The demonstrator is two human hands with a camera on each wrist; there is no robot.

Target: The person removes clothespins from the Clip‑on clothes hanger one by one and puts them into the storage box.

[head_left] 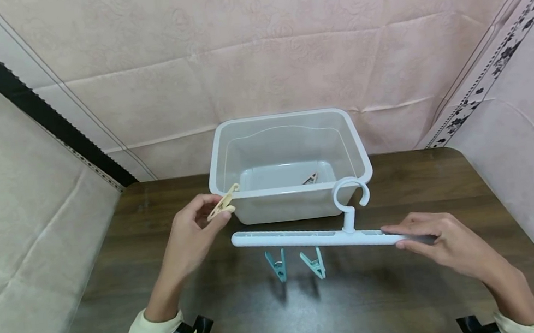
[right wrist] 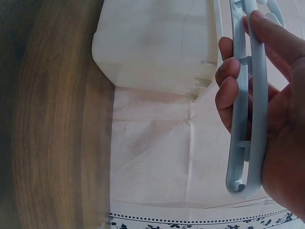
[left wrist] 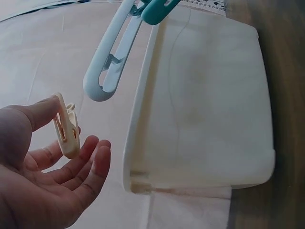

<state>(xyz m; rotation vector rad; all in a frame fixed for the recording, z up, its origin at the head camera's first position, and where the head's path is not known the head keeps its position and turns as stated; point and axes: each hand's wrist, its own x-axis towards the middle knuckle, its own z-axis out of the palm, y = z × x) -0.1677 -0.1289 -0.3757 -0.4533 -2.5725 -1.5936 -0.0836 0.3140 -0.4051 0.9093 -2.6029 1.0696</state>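
Observation:
In the head view my left hand (head_left: 194, 234) pinches a cream clothespin (head_left: 222, 203) near the front left corner of the basin. The left wrist view shows this clothespin (left wrist: 67, 128) between thumb and fingers, the other fingers loosely spread. My right hand (head_left: 441, 240) grips the right end of a pale blue hanger bar (head_left: 305, 238) with a hook on top, held above the table. Two teal clothespins (head_left: 278, 265) hang below its left half. The right wrist view has the fingers curled round the slotted bar (right wrist: 259, 105).
A light grey plastic basin (head_left: 281, 206) stands at the back of the brown wooden table (head_left: 265, 320). Inside it lies a small brownish clothespin (head_left: 311, 178). Pale patterned cloth (head_left: 286, 71) lines the back and both sides.

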